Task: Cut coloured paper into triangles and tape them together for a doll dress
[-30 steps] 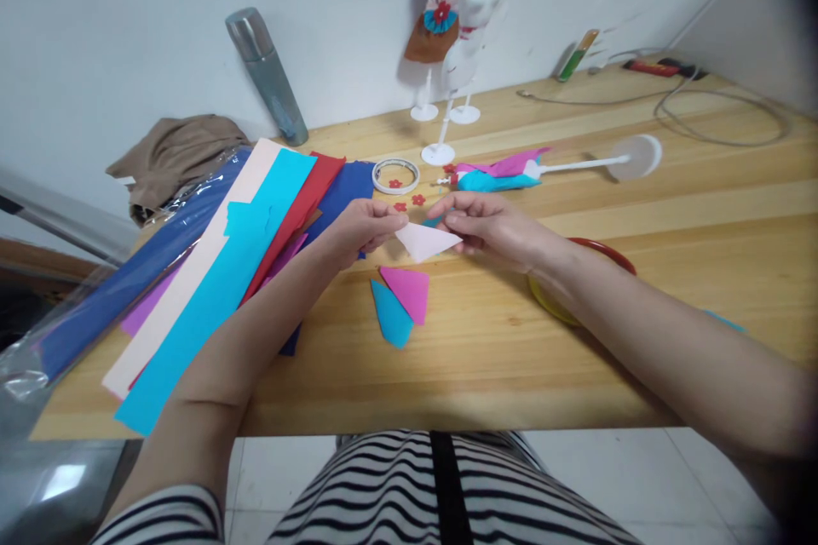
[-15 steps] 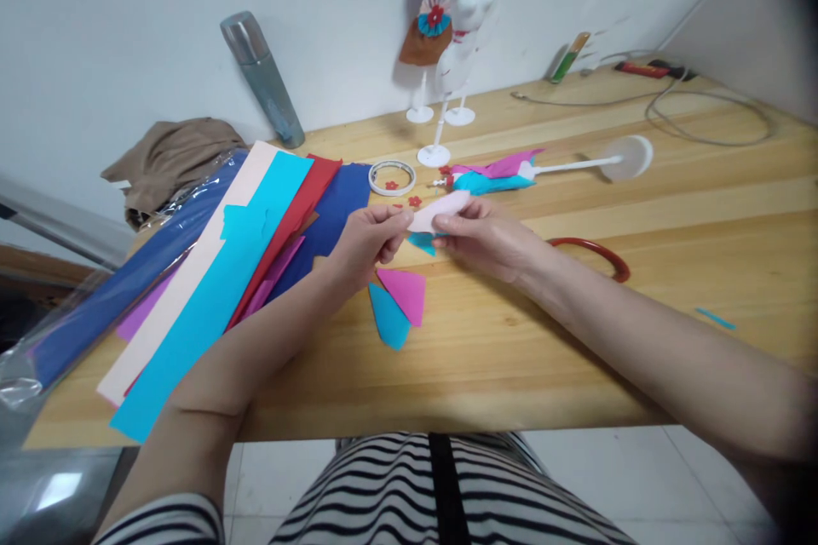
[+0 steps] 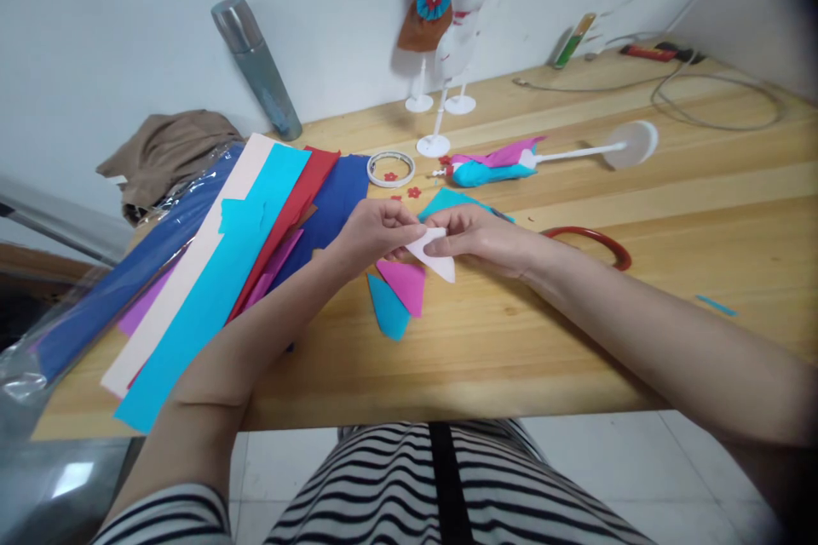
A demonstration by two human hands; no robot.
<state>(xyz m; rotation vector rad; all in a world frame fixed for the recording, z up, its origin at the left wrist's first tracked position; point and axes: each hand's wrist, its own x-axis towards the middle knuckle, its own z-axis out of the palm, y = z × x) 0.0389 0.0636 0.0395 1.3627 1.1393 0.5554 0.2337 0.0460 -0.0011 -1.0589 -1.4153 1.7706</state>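
The pale pink paper piece (image 3: pixel 435 258) is held just above the wooden table (image 3: pixel 575 324), pinched from both sides. The left hand (image 3: pixel 374 234) grips its left edge between thumb and fingers; the right hand (image 3: pixel 476 237) grips its upper right edge likewise. Directly below lie a magenta triangle (image 3: pixel 406 283) and a cyan triangle (image 3: pixel 388 311), overlapping. Colored paper sheets (image 3: pixel 243 247) lie to the left.

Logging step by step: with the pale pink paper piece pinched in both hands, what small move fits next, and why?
Probably lay the pale paper piece beside the magenta triangle and blue triangle. Left hand and right hand hold it just above them, similarly shaped.
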